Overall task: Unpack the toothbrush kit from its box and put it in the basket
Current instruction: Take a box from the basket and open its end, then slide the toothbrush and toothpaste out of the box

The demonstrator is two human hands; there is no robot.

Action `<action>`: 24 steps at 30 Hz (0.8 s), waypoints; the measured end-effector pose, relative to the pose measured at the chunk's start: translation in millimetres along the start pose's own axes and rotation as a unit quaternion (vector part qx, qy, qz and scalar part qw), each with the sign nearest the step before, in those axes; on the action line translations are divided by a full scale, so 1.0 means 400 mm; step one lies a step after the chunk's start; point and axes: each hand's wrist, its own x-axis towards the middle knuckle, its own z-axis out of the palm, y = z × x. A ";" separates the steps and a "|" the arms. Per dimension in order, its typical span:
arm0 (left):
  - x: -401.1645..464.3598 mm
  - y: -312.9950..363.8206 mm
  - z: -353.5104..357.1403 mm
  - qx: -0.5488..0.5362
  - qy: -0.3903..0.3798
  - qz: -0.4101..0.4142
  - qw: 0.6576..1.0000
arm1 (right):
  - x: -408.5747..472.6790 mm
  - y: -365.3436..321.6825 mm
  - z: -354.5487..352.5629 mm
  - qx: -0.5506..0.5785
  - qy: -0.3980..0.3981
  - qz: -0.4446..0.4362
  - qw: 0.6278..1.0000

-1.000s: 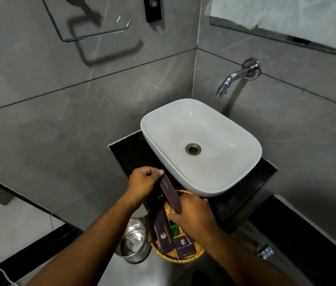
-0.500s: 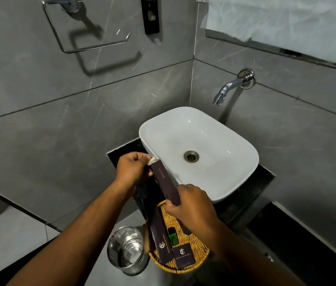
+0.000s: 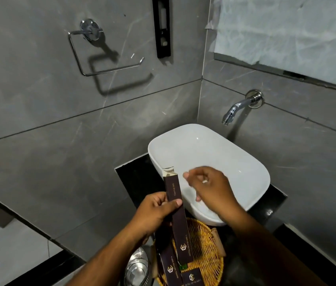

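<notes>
Holding the long, slim dark-brown cardboard toothbrush-kit box [image 3: 176, 211] in my left hand [image 3: 154, 213], thumb across its front face about a third down from the top, fingers wrapped behind; box stands near upright at lower centre of the frame, top flap [image 3: 168, 171] popped open and showing pale inside, bottom end hanging over the round woven wicker basket [image 3: 204, 244]. My right hand [image 3: 210, 188] is motion-blurred just right of the open top, fingers loosely curled and partly open; cannot tell if it pinches anything, and no kit is visible outside the box. Judging by looks, the box is light thin card, stiff along its length but easy to crush, so I grip by the narrow edges mid-length, not the flat faces; smooth printed surface may be a bit slick. The kit inside is probably light plastic, best drawn by pinching whatever shows at the open mouth and pulling straight along the box. Around: white ceramic oval washbasin [image 3: 210, 162] right behind my hands on a black counter [image 3: 134, 178], chrome wall tap [image 3: 239, 106] upper right, chrome towel ring [image 3: 101, 54] upper left, shiny steel bin [image 3: 137, 267] at bottom beside the basket. Basket already holds other small dark-brown boxes [image 3: 170, 267] on its left side, so free room is the right half; basin rim overhangs the basket's far edge and may crowd the drop.
</notes>
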 end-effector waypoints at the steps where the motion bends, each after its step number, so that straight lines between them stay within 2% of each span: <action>1: -0.003 0.004 0.004 0.003 -0.011 0.005 1.000 | 0.024 -0.021 -0.004 0.011 -0.021 0.008 1.000; 6: -0.011 0.015 0.020 0.024 -0.054 0.014 0.998 | 0.078 -0.054 -0.001 0.064 -0.173 0.079 0.980; 10: -0.018 0.026 0.015 0.039 -0.061 0.023 0.997 | 0.085 -0.046 -0.011 0.096 -0.230 0.093 0.964; 14: -0.027 0.022 0.015 0.089 -0.067 0.031 0.993 | 0.094 -0.054 -0.031 0.048 -0.284 0.086 0.954; 18: -0.030 0.023 0.017 0.186 -0.075 0.058 0.978 | 0.112 -0.067 -0.054 -0.029 -0.354 0.097 0.930; 21: -0.028 0.023 0.014 0.200 -0.072 0.067 0.975 | 0.116 -0.055 -0.064 -0.027 -0.366 0.105 0.924; 24: -0.026 0.026 0.004 0.136 -0.042 0.045 0.989 | 0.108 -0.019 -0.071 0.057 -0.334 0.118 0.933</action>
